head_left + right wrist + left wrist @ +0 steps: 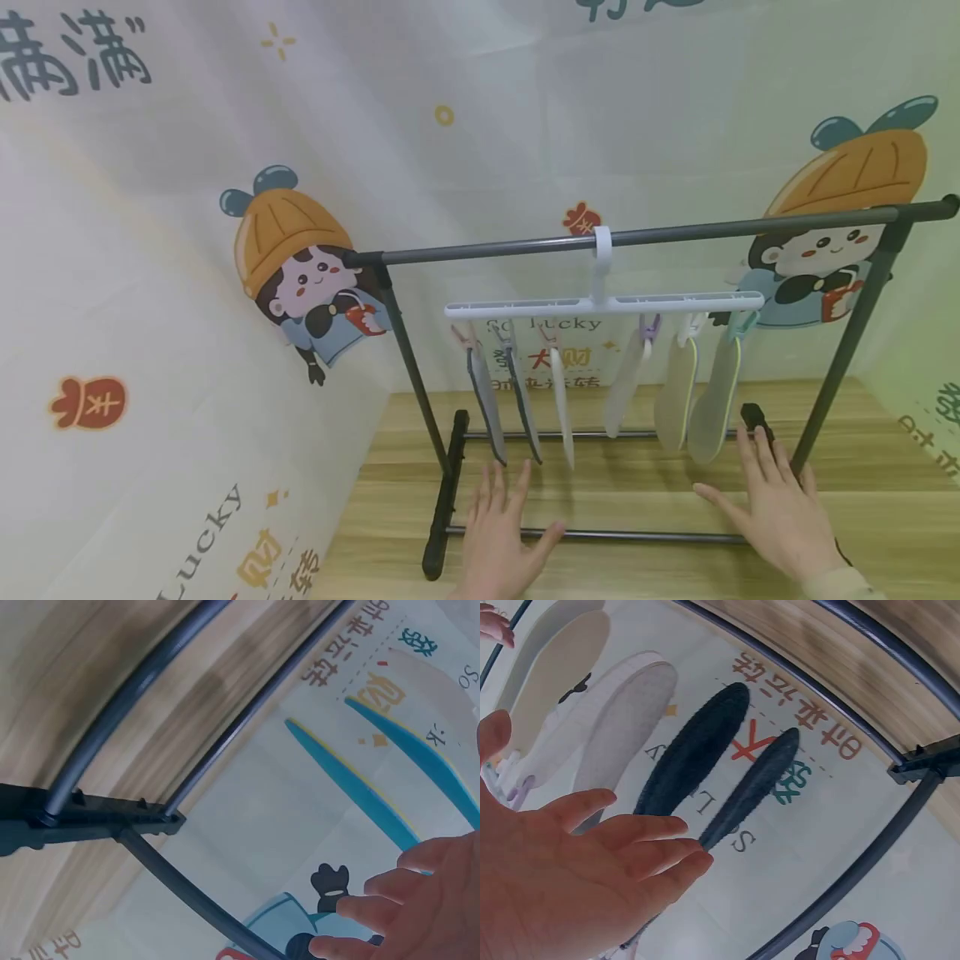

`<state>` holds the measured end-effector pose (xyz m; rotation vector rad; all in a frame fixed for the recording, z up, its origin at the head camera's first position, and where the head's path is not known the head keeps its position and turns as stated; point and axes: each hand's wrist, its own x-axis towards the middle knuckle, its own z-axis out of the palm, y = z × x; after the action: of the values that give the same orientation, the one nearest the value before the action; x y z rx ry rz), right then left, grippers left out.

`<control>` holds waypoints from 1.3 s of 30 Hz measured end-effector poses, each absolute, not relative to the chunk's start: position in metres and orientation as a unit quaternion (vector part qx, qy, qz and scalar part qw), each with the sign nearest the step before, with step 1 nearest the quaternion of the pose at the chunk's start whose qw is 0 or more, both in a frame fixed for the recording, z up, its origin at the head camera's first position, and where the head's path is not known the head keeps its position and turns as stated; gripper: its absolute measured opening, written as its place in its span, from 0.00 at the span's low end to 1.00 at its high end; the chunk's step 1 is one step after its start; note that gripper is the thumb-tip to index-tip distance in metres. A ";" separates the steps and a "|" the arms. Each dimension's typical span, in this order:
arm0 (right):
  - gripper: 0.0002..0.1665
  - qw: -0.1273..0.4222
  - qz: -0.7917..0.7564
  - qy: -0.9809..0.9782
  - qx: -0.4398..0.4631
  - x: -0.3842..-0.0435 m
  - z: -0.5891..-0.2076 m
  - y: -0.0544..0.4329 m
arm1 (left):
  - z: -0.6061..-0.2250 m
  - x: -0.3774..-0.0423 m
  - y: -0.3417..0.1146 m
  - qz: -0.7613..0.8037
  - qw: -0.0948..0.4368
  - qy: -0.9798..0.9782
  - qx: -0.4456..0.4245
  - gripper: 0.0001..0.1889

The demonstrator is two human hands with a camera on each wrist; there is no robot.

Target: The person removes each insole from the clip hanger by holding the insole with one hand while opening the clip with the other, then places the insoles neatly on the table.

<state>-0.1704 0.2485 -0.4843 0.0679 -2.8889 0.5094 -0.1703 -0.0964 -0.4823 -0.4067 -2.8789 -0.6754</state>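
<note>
A white clip hanger (525, 310) hangs by its hook from the top bar of a dark metal rack (487, 248). Several insoles dangle from its coloured clips: dark-faced ones (694, 746) at the left, a pale one (628, 387) near the middle, and yellow-edged ones (716, 404) with blue faces at the right. My left hand (498, 537) is held palm up with fingers extended, below the dark insoles and in front of them. To the right, my right hand (783, 512) spreads its fingers near the rack's right foot and the yellow-edged insoles. Neither hand grips anything.
The rack stands on a wood-grain tabletop (622, 492), with its black left foot (442, 517) and a lower front bar (637, 535) close to the hands. Behind and beside it hangs a printed white cloth (480, 183) with cartoon figures and lettering.
</note>
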 end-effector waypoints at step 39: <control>0.38 0.277 0.179 -0.944 0.011 -0.207 -0.483 0.242 | -0.463 -0.173 -0.037 -0.299 0.205 -0.899 -0.245 0.30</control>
<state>-0.2073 0.2420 -0.4832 0.0299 -2.5354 0.4797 -0.1725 -0.0368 -0.4634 -0.6841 -2.5064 -0.8327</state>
